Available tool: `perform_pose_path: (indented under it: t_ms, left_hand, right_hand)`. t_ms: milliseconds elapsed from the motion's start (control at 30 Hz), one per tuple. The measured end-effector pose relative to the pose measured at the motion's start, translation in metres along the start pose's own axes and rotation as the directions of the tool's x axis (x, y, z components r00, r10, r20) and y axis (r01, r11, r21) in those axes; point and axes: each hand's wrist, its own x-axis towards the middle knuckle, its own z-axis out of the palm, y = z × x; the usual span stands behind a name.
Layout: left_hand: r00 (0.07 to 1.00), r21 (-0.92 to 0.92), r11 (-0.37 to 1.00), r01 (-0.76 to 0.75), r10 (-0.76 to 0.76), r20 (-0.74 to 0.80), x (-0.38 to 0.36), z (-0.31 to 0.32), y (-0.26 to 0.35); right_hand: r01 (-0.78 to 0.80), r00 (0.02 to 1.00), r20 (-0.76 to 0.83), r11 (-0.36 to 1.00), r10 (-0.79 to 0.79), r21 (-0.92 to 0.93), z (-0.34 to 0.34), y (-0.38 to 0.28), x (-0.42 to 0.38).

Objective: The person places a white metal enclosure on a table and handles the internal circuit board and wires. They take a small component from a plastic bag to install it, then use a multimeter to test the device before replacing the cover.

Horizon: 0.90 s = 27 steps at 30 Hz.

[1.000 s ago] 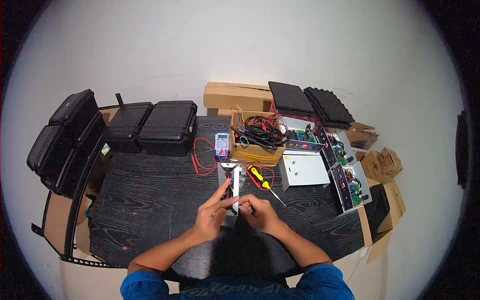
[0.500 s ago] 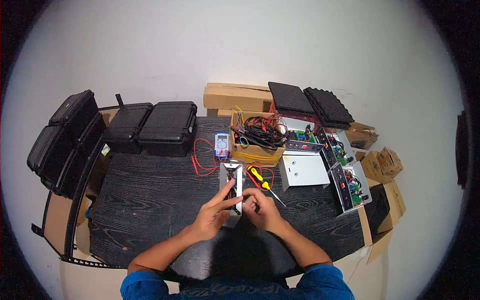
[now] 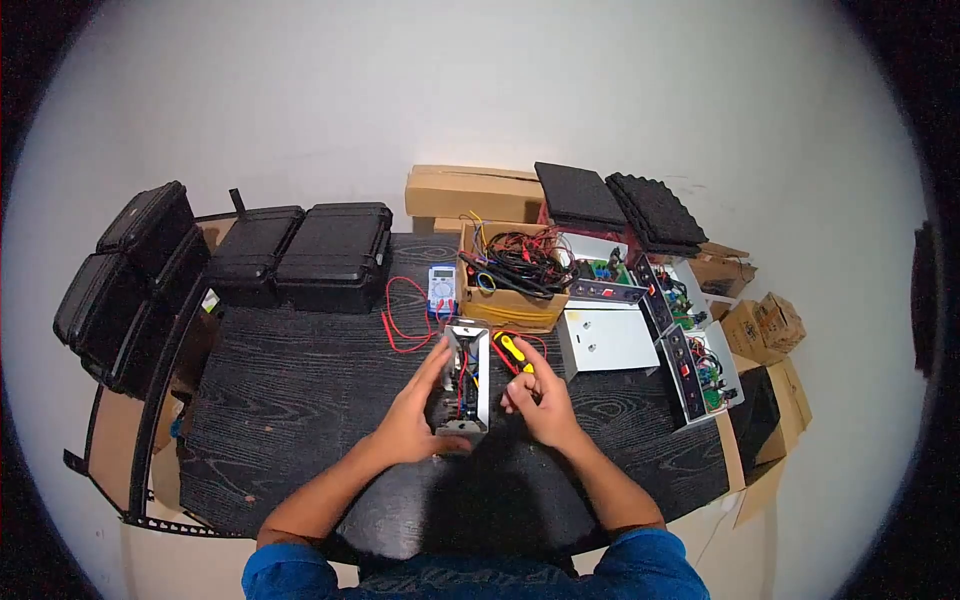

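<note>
A narrow metal box (image 3: 483,400) with an open top stands at the middle of the dark table, red, blue and black wires showing inside. My left hand (image 3: 408,420) grips its left side, thumb at the near end and fingers along the wall. Just right of the box, my right hand (image 3: 540,403) has its fingers curled around the lower part of a yellow-and-black screwdriver (image 3: 512,350), whose shaft is hidden. A blue-edged multimeter (image 3: 442,287) lies beyond the box, with red test leads (image 3: 401,348) looping to its left.
A cardboard box of cables (image 3: 510,309) stands behind. To the right are a white enclosure (image 3: 612,342) and several open units with circuit boards (image 3: 708,377). Black cases (image 3: 335,245) line the back left. Black foam sheets (image 3: 580,195) and cartons (image 3: 760,325) sit at the back and right.
My left hand has moved off the box's top opening to its left side. My right hand has shifted right and up, from the box to the screwdriver. The box is slightly turned.
</note>
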Motion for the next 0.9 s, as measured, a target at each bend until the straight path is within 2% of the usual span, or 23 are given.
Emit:
perform_pose_path:
  t_ms: [200,267,400,500,600,700,733,800,867,900]
  left_hand:
    - [0.994,0.119,0.992,-0.030,0.018,0.106,0.000,0.004,-0.015]
    - [0.990,0.171,0.983,-0.066,0.043,0.135,-0.002,0.010,-0.026]
    - [0.980,0.258,0.966,0.029,-0.079,0.182,-0.004,0.015,-0.034]
    - [0.979,0.243,0.969,0.046,-0.093,0.184,-0.007,0.018,-0.041]
    - [0.989,0.076,0.994,0.076,-0.085,0.121,-0.006,0.021,-0.047]
    - [0.997,0.148,0.987,0.071,-0.076,0.030,-0.006,0.022,-0.040]
    - [0.999,0.175,0.984,0.040,-0.045,0.022,-0.005,0.019,-0.036]
    - [1.000,0.230,0.973,-0.017,0.015,0.011,-0.002,0.011,-0.026]
    - [0.996,0.335,0.938,-0.087,0.082,0.029,0.003,0.003,-0.010]
    - [0.992,0.385,0.915,-0.123,0.115,0.042,0.006,0.000,-0.004]
  right_hand:
    - [0.038,0.999,-0.004,0.997,-0.038,0.066,0.001,0.001,0.002]
    - [0.022,1.000,-0.007,1.000,-0.022,0.012,-0.003,0.008,0.001]
    - [0.051,0.996,-0.069,0.998,-0.054,-0.047,-0.008,0.008,0.003]
    - [0.032,0.995,-0.089,0.999,-0.034,-0.014,-0.010,0.008,0.004]
    - [0.028,0.997,-0.067,0.999,-0.025,0.042,-0.010,0.000,0.003]
    - [0.037,0.998,-0.059,0.997,-0.033,0.067,-0.010,-0.001,0.001]
    - [0.040,0.998,-0.059,0.997,-0.036,0.068,-0.013,-0.001,0.001]
    - [0.157,0.986,-0.060,0.987,-0.159,-0.030,-0.020,0.020,0.008]
    - [0.143,0.987,-0.052,0.984,-0.149,-0.107,-0.025,0.017,0.008]
    - [0.072,0.996,-0.049,0.988,-0.080,-0.137,-0.028,-0.004,0.004]
